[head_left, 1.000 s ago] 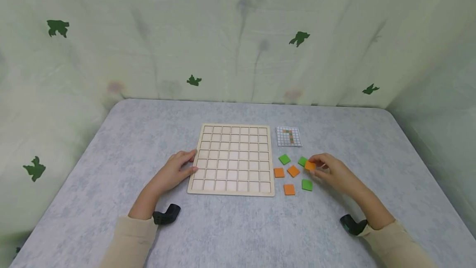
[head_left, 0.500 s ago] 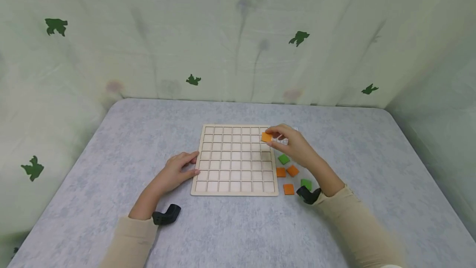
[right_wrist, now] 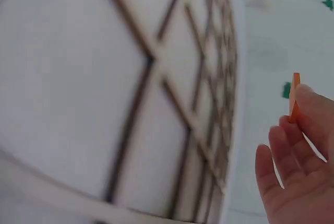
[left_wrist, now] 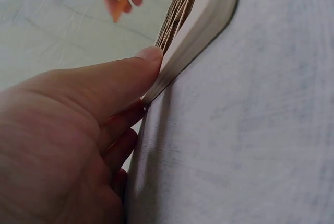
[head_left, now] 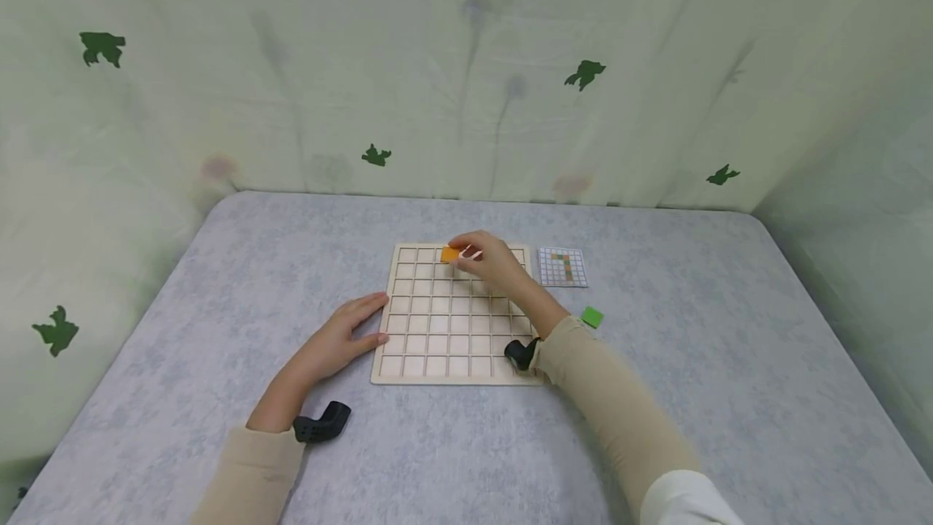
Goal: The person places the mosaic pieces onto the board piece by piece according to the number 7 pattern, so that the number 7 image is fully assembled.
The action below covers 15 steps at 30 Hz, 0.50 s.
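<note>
A wooden grid board (head_left: 457, 381) lies on the table, its cells bare where visible. My right hand (head_left: 492, 264) pinches an orange tile (head_left: 449, 254) between thumb and fingers over the board's back row; in the right wrist view the orange tile (right_wrist: 295, 98) is held on edge, clear of the board. My left hand (head_left: 337, 343) touches the board's left edge with thumb and fingertips; in the left wrist view the thumb of the left hand (left_wrist: 68, 114) rests at the board's rim (left_wrist: 201, 28). The right forearm hides most of the loose tiles.
A small card (head_left: 563, 267) printed with a grid and a coloured pattern lies right of the board. One green tile (head_left: 592, 317) shows beside the right sleeve (head_left: 612, 403). Behind the table (head_left: 408, 460) hangs a pale curtain (head_left: 437, 63) with green shapes.
My right hand has carried the orange tile from the loose tiles leftward, past the card, to above the board's back row. The left hand stays at the board's left edge; the board shifted slightly.
</note>
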Tool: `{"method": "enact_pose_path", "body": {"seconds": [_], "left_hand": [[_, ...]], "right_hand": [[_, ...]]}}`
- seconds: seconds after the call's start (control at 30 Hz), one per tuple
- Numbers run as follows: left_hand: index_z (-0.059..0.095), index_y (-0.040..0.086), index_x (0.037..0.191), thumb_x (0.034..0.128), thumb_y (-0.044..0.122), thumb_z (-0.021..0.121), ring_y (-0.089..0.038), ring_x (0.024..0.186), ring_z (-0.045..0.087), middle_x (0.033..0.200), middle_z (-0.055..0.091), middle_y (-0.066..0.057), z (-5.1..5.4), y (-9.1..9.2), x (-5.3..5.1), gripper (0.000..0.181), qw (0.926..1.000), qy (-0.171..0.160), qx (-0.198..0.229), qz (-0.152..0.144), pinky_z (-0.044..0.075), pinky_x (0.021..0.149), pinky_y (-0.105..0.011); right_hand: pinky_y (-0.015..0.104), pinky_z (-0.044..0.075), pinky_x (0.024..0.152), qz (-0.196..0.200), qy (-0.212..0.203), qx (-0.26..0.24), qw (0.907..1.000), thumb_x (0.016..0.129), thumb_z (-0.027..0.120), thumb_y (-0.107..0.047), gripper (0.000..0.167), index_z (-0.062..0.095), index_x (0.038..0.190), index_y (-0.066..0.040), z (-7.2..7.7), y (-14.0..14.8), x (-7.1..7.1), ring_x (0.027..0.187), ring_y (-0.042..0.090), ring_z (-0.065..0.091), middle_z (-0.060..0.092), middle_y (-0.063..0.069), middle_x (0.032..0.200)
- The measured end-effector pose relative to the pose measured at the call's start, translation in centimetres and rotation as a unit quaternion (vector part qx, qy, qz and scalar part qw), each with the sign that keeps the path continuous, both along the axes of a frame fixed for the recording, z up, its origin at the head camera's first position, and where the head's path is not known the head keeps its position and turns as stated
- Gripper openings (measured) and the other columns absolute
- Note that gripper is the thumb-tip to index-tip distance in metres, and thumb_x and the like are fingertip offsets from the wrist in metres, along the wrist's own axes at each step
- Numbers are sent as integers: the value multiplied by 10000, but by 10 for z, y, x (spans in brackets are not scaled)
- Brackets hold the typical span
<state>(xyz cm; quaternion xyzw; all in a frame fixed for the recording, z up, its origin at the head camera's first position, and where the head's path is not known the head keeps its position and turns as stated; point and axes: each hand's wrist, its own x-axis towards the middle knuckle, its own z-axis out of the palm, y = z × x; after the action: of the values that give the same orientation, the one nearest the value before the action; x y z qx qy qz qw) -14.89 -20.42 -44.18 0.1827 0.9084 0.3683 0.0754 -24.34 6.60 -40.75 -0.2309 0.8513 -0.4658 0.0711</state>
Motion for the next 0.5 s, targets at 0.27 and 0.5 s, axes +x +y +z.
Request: {"method": "enact_pose_path", "body": {"seconds": [0.27,0.5], "left_hand": [[341,32,1384,858,306,618,-349,1296,202,1413,297,-158,0,0,0,655,10000,-19,31,-12,196,1004,-534],[332,48,1392,863,324,607,-332,1303,197,1422,288,-139,0,-1,0,657,10000,-81,33,7,198,1010,-522]], "right_hand": [[250,431,830,-7,-211,657,9976,854,632,-149,272,612,1119,-86,-16,-13,-8,983,146,520,551,37,1092],[270,410,736,95,140,1393,9901,849,639,-122,240,642,1089,-121,-13,-23,-8,844,151,472,535,18,935]]}}
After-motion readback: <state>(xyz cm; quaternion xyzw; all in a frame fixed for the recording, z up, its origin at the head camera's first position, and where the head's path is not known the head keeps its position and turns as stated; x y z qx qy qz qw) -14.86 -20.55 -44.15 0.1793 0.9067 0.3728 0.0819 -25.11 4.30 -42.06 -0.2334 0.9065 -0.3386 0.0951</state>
